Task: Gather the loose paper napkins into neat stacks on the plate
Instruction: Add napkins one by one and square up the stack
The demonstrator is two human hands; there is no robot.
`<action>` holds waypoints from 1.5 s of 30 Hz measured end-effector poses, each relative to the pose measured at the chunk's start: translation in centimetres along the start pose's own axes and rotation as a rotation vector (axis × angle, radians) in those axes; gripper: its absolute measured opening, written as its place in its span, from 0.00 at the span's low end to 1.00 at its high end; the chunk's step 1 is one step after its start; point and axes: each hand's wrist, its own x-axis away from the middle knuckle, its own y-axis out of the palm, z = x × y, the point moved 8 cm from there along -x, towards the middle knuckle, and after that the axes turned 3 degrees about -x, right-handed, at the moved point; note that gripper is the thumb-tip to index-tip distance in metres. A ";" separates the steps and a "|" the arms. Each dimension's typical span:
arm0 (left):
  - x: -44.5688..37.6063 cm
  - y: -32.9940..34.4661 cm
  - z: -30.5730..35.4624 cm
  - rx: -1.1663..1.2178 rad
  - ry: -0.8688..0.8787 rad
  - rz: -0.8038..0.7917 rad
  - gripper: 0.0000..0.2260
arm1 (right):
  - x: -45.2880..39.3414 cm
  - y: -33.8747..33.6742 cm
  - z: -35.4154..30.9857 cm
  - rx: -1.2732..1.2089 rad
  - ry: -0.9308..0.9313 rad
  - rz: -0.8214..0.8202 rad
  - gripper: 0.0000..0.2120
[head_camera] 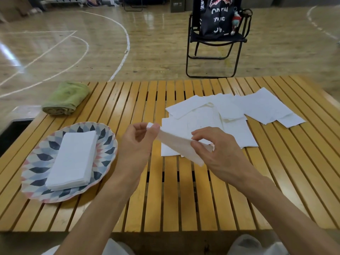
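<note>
Napkin (179, 144) in mid-air, held between both hands just above the slatted table (165, 199) at the centre of the frame. The left hand (137, 142) pinches one end of it between thumb and fingertips, and the right hand (215, 146) clamps the other end, so the sheet is drawn out into a narrow, slightly twisted strip. Holding it at both ends looks like a way to pull the paper flat and fold it to size, a judgement only.

On the plate (36, 159) at the lower left of the frame lies a squared stack of napkins (72, 161), set along the plate's middle with its edges aligned. Its place there suits the task: the plate is just beside the left hand, so a finished sheet has a short way to go.

The loose napkins (230, 115) lie to the right of centre, overlapping each other in an untidy spread on the table, within easy reach of the right hand. Many are still unstacked, so the work seems partly done.

A rolled green towel (66, 98) rests at the upper left corner of the table, well apart from the paper. Beyond the table stands a black folding chair (217, 43) carrying a dark bag (215, 17).
</note>
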 end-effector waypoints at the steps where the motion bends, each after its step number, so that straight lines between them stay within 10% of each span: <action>1: 0.0 -0.2 0.0 -0.126 0.044 0.034 0.25 | 0.0 -0.1 0.0 0.000 -0.008 0.005 0.06; 9: 1.4 3.3 1.9 -0.668 0.527 -0.237 0.13 | -0.3 0.1 0.2 -0.096 0.026 -0.121 0.07; 25: -0.7 3.1 -6.3 -0.973 0.021 -0.424 0.06 | 0.2 1.9 7.7 0.140 0.429 -0.302 0.05; 45: 1.5 6.7 -4.9 -1.153 0.284 -0.571 0.12 | 0.4 3.0 6.9 0.342 0.338 -0.334 0.06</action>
